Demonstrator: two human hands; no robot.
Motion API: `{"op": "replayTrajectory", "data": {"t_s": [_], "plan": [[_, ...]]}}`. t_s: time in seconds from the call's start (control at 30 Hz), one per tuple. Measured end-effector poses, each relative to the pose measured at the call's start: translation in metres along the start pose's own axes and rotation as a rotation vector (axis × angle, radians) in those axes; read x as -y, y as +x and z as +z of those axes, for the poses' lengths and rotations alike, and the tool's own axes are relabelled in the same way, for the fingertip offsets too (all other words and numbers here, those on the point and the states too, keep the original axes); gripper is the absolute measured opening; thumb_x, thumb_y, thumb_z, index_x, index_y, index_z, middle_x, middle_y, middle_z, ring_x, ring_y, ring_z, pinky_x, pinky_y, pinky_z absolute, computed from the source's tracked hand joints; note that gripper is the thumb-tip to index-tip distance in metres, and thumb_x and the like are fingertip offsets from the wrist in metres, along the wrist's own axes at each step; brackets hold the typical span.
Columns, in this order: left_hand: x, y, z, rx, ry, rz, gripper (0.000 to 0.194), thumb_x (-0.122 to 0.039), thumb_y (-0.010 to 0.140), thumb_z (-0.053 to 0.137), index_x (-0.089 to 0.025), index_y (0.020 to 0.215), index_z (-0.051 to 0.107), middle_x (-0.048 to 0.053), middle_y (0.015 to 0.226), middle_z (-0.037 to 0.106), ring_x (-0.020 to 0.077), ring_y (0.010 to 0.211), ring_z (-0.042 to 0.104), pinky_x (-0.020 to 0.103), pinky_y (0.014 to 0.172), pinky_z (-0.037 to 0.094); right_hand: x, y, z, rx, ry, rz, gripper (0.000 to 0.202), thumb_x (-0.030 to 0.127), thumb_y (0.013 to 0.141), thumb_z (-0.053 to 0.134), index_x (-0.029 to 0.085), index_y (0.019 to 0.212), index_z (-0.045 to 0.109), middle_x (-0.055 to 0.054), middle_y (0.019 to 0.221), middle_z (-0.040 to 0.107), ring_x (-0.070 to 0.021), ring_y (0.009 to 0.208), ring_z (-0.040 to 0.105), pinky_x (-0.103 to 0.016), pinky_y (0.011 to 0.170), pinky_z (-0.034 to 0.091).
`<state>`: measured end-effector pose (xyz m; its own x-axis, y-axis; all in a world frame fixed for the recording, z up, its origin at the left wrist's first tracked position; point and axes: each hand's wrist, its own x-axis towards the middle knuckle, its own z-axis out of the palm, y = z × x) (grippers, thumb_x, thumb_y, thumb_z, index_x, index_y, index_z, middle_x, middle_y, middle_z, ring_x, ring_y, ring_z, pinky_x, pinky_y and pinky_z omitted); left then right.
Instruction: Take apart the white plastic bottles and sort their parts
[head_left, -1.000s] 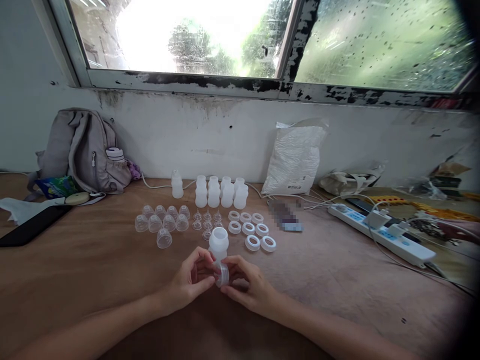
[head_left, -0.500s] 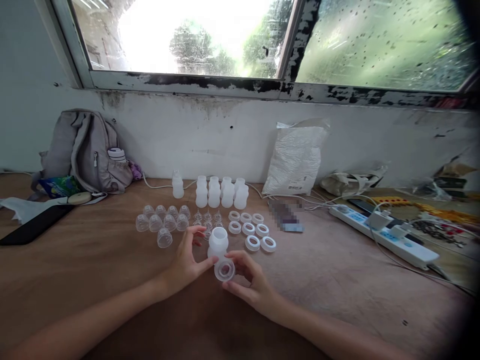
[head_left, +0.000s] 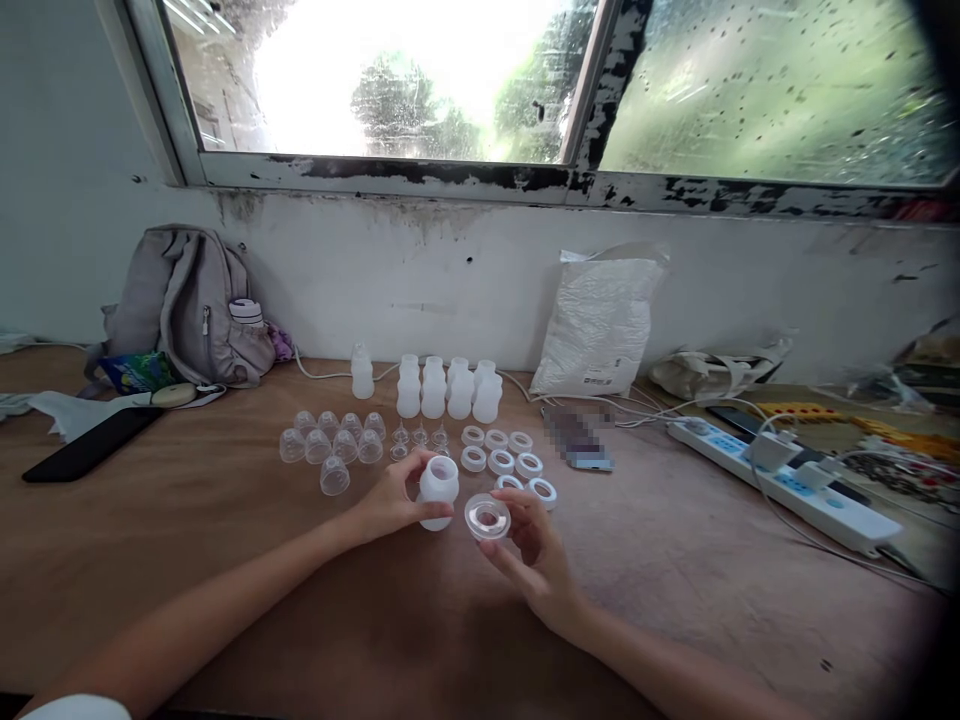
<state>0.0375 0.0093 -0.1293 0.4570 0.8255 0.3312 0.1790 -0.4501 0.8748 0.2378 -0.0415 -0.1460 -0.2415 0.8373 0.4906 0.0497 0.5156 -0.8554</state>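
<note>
My left hand point(head_left: 396, 500) is wrapped round the side of a frosted white baby bottle point(head_left: 439, 484), which stands upright with its open mouth upward. To its right, my right hand point(head_left: 536, 560) grips a round bottle collar point(head_left: 477, 520) by the edge. A clear piece with a round centre sits inside that collar, its underside facing me. Collar and bottle are apart. Behind the bottle stand clear bottle nipples point(head_left: 420, 436), partly hidden by my left hand. Several loose white collar rings point(head_left: 501, 461) lie just beyond my right hand, which covers part of one.
Clear dome caps point(head_left: 334, 476) sit left of my hands. Several white bottles point(head_left: 433, 390) line the back, with a capped bottle point(head_left: 362, 372) to their left. A backpack point(head_left: 187, 310), a white plastic bag point(head_left: 596, 325) and a power strip point(head_left: 787, 490) with cables surround the work area.
My right hand has moved right with the collar, away from the bottle. My left hand has closed round the bottle, where its fingers were spread beside it before. The view has shifted slightly.
</note>
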Motion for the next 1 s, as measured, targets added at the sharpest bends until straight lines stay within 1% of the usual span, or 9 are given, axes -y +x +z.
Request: {"op": "replayTrajectory", "data": {"t_s": [0.2, 0.3, 0.43, 0.57, 0.67, 0.7, 0.77, 0.87, 1.0], "plan": [[0.005, -0.005, -0.04, -0.268, 0.174, -0.067, 0.045, -0.036, 0.064, 0.066, -0.02, 0.1, 0.044, 0.004, 0.096, 0.054, 0.0183, 0.09, 0.055, 0.032, 0.081, 0.044, -0.001, 0.003, -0.002, 0.053, -0.033, 0.051, 0.031, 0.025, 0.077, 0.057, 0.025, 0.102, 0.039, -0.002, 0.085, 0.056, -0.0134, 0.077, 0.055, -0.026, 0.069, 0.046], [0.015, -0.008, -0.053, -0.294, 0.248, -0.142, 0.049, -0.039, 0.064, 0.066, -0.021, 0.101, 0.041, 0.004, 0.097, 0.054, 0.019, 0.089, 0.055, 0.035, 0.081, 0.044, 0.001, 0.005, -0.001, 0.114, -0.058, 0.09, 0.03, 0.025, 0.078, 0.055, 0.024, 0.102, 0.037, -0.002, 0.084, 0.057, -0.0134, 0.075, 0.056, -0.026, 0.069, 0.047], [0.026, -0.008, -0.049, -0.27, 0.304, -0.141, 0.054, -0.039, 0.068, 0.062, -0.022, 0.111, 0.034, 0.007, 0.107, 0.051, 0.0199, 0.092, 0.056, 0.037, 0.079, 0.046, -0.001, 0.007, 0.001, 0.132, -0.087, 0.079, 0.034, 0.025, 0.076, 0.057, 0.023, 0.103, 0.037, -0.003, 0.089, 0.056, -0.0148, 0.083, 0.057, -0.029, 0.076, 0.047], [0.024, -0.011, -0.042, -0.411, 0.407, 0.094, 0.072, -0.033, 0.066, 0.065, -0.023, 0.123, 0.023, 0.014, 0.13, 0.032, 0.0249, 0.116, 0.04, 0.041, 0.09, 0.04, -0.007, 0.007, 0.0, 0.117, -0.134, 0.029, 0.036, 0.024, 0.075, 0.059, 0.023, 0.104, 0.038, -0.005, 0.098, 0.054, -0.0168, 0.092, 0.055, -0.031, 0.083, 0.044], [0.012, -0.021, -0.037, -0.541, 0.57, 0.416, 0.055, -0.022, 0.07, 0.063, -0.023, 0.117, 0.034, 0.011, 0.124, 0.037, 0.0241, 0.117, 0.037, 0.042, 0.094, 0.036, -0.011, 0.007, 0.001, 0.124, -0.15, 0.007, 0.036, 0.023, 0.074, 0.058, 0.023, 0.105, 0.038, -0.005, 0.098, 0.054, -0.0168, 0.092, 0.055, -0.031, 0.083, 0.044], [0.007, -0.025, -0.033, -0.507, 0.598, 0.507, 0.047, -0.018, 0.072, 0.06, -0.023, 0.113, 0.038, 0.009, 0.118, 0.043, 0.0221, 0.112, 0.042, 0.04, 0.093, 0.038, -0.011, 0.007, 0.002, 0.129, -0.154, -0.002, 0.037, 0.022, 0.074, 0.059, 0.023, 0.105, 0.038, -0.005, 0.097, 0.053, -0.0169, 0.092, 0.055, -0.031, 0.083, 0.045], [-0.003, -0.033, -0.021, -0.302, 0.601, 0.566, 0.042, -0.017, 0.073, 0.058, -0.023, 0.111, 0.042, 0.008, 0.109, 0.048, 0.0199, 0.105, 0.048, 0.036, 0.089, 0.042, -0.011, 0.007, 0.004, 0.146, -0.164, -0.017, 0.036, 0.023, 0.073, 0.06, 0.023, 0.104, 0.039, -0.005, 0.097, 0.053, -0.0168, 0.091, 0.054, -0.03, 0.082, 0.045], [-0.012, -0.039, 0.002, -0.016, 0.491, 0.376, 0.058, -0.032, 0.069, 0.063, -0.02, 0.119, 0.037, 0.011, 0.114, 0.047, 0.0222, 0.104, 0.048, 0.035, 0.087, 0.044, -0.006, 0.006, 0.008, 0.205, -0.171, -0.016, 0.036, 0.022, 0.072, 0.061, 0.022, 0.103, 0.042, -0.004, 0.096, 0.053, -0.0162, 0.088, 0.054, -0.03, 0.079, 0.046], [-0.008, -0.04, 0.021, 0.059, 0.332, 0.228, 0.05, -0.038, 0.069, 0.063, -0.021, 0.113, 0.044, 0.007, 0.104, 0.054, 0.0193, 0.095, 0.053, 0.031, 0.084, 0.045, 0.005, 0.006, 0.008, 0.345, -0.121, 0.044, 0.04, 0.019, 0.074, 0.057, 0.021, 0.11, 0.041, -0.005, 0.099, 0.053, -0.0164, 0.091, 0.053, -0.03, 0.081, 0.045]]}}
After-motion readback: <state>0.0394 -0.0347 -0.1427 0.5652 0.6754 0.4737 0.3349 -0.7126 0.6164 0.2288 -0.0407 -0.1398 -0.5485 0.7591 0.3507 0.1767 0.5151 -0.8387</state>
